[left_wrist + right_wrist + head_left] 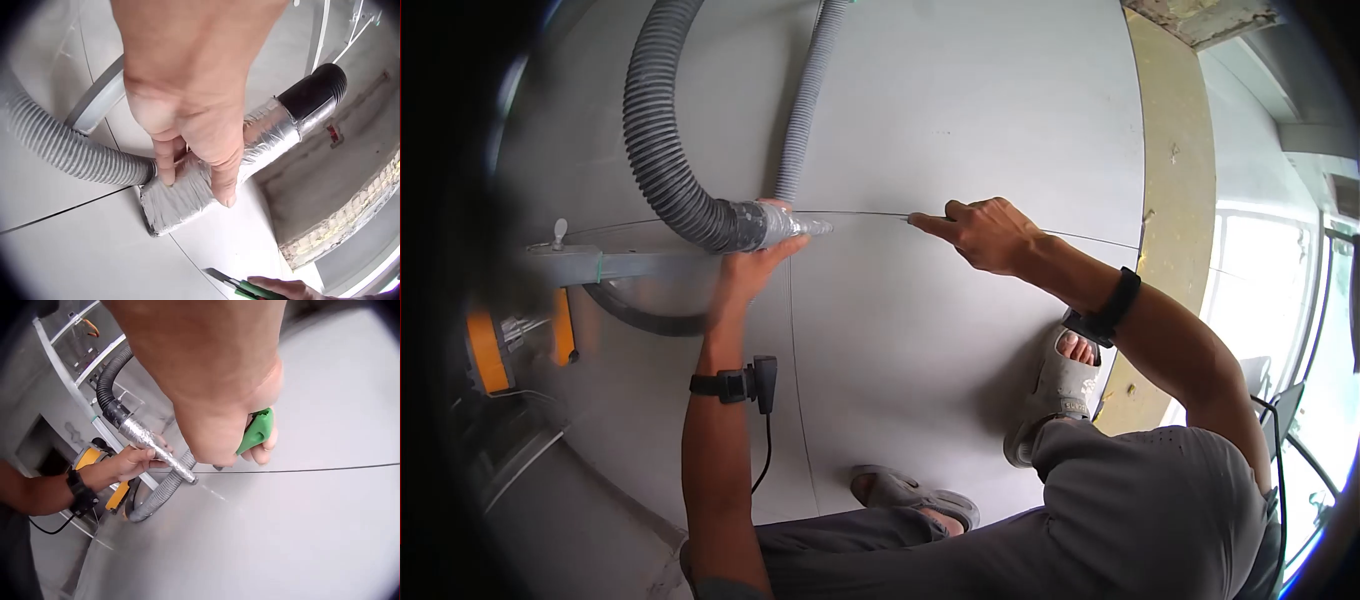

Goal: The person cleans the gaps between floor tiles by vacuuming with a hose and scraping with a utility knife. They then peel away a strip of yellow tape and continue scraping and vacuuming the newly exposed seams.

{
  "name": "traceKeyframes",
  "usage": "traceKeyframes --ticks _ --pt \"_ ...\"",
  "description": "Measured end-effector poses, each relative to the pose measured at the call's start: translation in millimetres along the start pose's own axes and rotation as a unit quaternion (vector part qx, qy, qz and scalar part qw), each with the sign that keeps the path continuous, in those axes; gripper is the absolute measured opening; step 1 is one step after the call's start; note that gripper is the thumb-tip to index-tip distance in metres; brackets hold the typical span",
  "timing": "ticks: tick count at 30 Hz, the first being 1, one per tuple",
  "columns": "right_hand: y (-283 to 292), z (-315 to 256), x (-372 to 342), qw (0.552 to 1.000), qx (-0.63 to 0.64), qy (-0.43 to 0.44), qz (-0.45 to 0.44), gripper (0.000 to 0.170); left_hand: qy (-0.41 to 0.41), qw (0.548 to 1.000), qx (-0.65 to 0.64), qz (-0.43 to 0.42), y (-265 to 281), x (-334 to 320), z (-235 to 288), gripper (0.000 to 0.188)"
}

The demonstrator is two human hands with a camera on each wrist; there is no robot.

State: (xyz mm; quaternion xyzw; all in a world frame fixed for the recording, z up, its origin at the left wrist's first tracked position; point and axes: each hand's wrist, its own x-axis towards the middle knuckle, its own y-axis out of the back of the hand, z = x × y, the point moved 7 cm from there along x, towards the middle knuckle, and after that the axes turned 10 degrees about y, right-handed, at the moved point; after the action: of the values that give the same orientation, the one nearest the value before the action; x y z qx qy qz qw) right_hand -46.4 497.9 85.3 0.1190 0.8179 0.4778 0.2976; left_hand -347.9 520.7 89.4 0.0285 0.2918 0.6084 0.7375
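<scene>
My left hand grips a vacuum hose nozzle wrapped in silver tape. A ribbed grey hose curves up and away from the nozzle's wide end, and its narrow tip points right along a thin dark joint line in the pale floor. My right hand holds a utility knife with a green handle, fingers wrapped around it over the same line. In the left wrist view the knife's bare blade shows, pointing toward the nozzle. The right hand covers much of the handle in the right wrist view.
A second ribbed hose runs upward behind the nozzle. At left are a grey metal bar and a yellow-and-black machine. A tan strip edges the floor at right. My sandalled feet stand on the floor below the hands.
</scene>
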Motion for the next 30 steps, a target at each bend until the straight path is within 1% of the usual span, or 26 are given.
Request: traceKeyframes --ticks 2,5,6,8,9,10,11,12,13,14,16,17,18,19,20,21,22,23,24,26,27,28,29,30 --pt "7.4 -3.0 19.2 1.0 -0.02 0.017 0.001 0.065 -0.025 0.999 0.04 0.004 -0.1 9.3 4.3 0.041" --pt "13.8 -11.3 41.8 0.998 -0.04 0.044 -0.002 0.066 -0.042 0.996 0.072 0.015 -2.9 8.6 22.7 0.041" --pt "14.4 -14.4 48.4 0.998 -0.045 0.053 -0.004 0.066 -0.041 0.996 0.074 0.017 -3.3 9.5 21.7 0.041" --pt "14.4 -21.7 64.9 0.996 -0.059 0.06 0.002 0.066 -0.064 0.996 0.063 0.03 -1.1 11.0 20.3 0.041" --pt "12.2 -20.9 65.9 0.995 -0.074 0.063 0.005 0.067 -0.061 0.996 0.066 0.024 -3.3 11.9 21.4 0.041" --pt "9.1 -13.9 60.6 0.996 -0.067 0.058 0.003 0.067 -0.062 0.998 0.019 0.022 -4.3 12.2 22.6 0.041" --pt "9.5 -8.6 52.7 0.995 -0.071 0.063 0.021 0.064 -0.06 0.998 -0.029 0.017 -8.0 11.7 22.8 0.041" --pt "13.7 -6.1 42.9 0.994 -0.077 0.067 0.04 0.062 -0.058 0.998 -0.031 0.007 -14.2 12.3 26.6 0.041" --pt "13.3 0.0 26.9 0.996 -0.062 0.061 0.011 0.063 -0.042 0.999 -0.029 0.002 -17.0 14.9 30.1 0.041" --pt "13.6 8.1 3.4 0.996 -0.073 0.047 -0.024 0.065 -0.026 0.999 -0.028 -0.002 -19.2 17.0 32.6 0.041" --pt "8.0 35.8 -56.5 0.99 -0.096 0.019 -0.099 0.074 -0.045 0.999 -0.027 -0.013 -39.1 22.0 46.0 0.042" --pt "-0.8 53.5 -89.4 0.991 -0.095 0.007 -0.098 0.078 -0.061 0.998 -0.022 -0.023 -53.6 24.1 53.4 0.044" --pt "-5.8 68.9 -124.6 0.992 -0.105 0.0 -0.075 0.077 -0.064 0.997 -0.023 -0.03 -69.1 25.1 57.9 0.044" --pt "-7.9 83.4 -161.0 0.991 -0.121 -0.01 -0.051 0.074 -0.091 0.995 -0.024 -0.031 -86.2 26.0 65.6 0.042" --pt "-11.0 98.0 -196.4 0.992 -0.109 -0.04 -0.056 0.075 -0.116 0.992 -0.027 -0.036 -101.0 26.2 72.2 0.04" --pt "-16.6 111.1 -232.8 0.991 -0.12 -0.045 -0.045 0.078 -0.12 0.991 -0.03 -0.054 -118.4 26.3 74.1 0.04" --pt "-21.2 121.6 -267.4 0.989 -0.128 -0.063 -0.031 0.079 -0.119 0.991 -0.023 -0.053 -133.4 27.3 75.5 0.036" --pt "-22.3 128.7 -296.8 0.987 -0.134 -0.082 -0.044 0.077 -0.119 0.991 -0.017 -0.053 -151.2 28.4 78.4 0.032" --pt "-21.2 132.4 -322.3 0.984 -0.14 -0.098 -0.056 0.075 -0.127 0.989 -0.021 -0.071 -169.2 29.1 82.3 0.032" --pt "-27.9 134.1 -362.3 0.971 -0.151 -0.165 -0.08 0.071 -0.112 0.99 -0.063 -0.051 -189.2 32.6 84.8 0.027" --pt "-14.1 131.9 -366.8 0.951 -0.101 -0.253 -0.146 0.069 -0.097 0.99 -0.086 -0.053 -193.6 38.2 82.3 0.025" --pt "-25.1 123.5 -383.1 0.949 -0.093 -0.264 -0.145 0.069 -0.101 0.989 -0.083 -0.066 -206.4 38.8 81.6 0.025" --pt "-22.1 111.5 -398.4 0.955 -0.081 -0.281 -0.049 0.065 -0.113 0.988 -0.087 -0.066 -213.3 37.8 84.7 0.024" --pt "-14.1 98.2 -411.3 0.952 -0.075 -0.294 0.049 0.06 -0.126 0.986 -0.092 -0.063 -217.0 37.3 90.7 0.024"
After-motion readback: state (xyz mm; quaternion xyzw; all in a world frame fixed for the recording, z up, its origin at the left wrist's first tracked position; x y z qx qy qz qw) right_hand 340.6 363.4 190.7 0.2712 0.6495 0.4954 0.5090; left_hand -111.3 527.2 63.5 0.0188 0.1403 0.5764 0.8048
